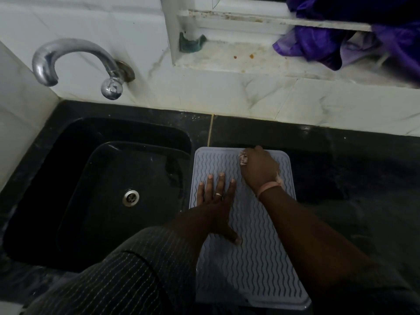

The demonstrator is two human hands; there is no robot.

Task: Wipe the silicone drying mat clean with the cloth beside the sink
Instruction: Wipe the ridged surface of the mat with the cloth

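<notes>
A pale grey silicone drying mat [254, 264] with wavy ridges lies on the black counter just right of the sink. My left hand [217, 201] lies flat on the mat's left part, fingers straight and spread, pressing it down. My right hand [259, 167] is at the mat's far right corner, curled around a small light cloth [243, 159]; only a bit of the cloth shows at my fingers, and a strip shows near the wrist.
The black sink [109, 189] with a metal drain sits left of the mat. A chrome tap [75, 62] juts from the white tiled wall. A purple fabric [354, 35] and a green sponge [192, 43] lie on the window ledge. The dark counter [352, 189] stretches to the right.
</notes>
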